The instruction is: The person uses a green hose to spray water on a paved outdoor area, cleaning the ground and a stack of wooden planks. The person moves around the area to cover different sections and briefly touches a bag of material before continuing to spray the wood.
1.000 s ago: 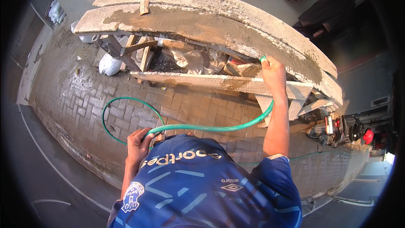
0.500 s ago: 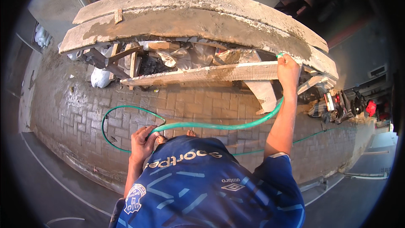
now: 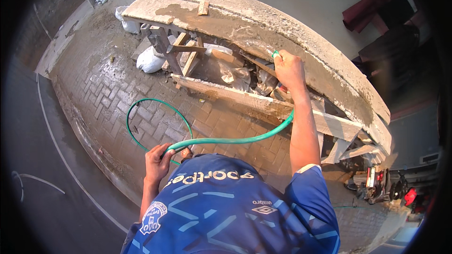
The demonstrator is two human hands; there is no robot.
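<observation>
Bench: long, rough planks; top patchily wet and gritty.
Right hand: over bench's near edge; fingers curled tight round the hose end, thumb seemingly pinching its mouth; whether it touches bench, cannot tell.
Left hand: near side of bench, well apart from it; thumb and bent fingers pinching hose.
Hose: green, slung between hands on bench's near side; a loop lies on paving short of bench's left half.
Water: spray from hose mouth onto bench; step in hand, I judge, is wetting its top.
Slack: next move likely calls for enough to sweep along bench, mouth pinched.
Shirt: blue, near side of bench; pale lettering, upside down; badge; small mark.
Plate: white, just off bench's right end; too small to read.
</observation>
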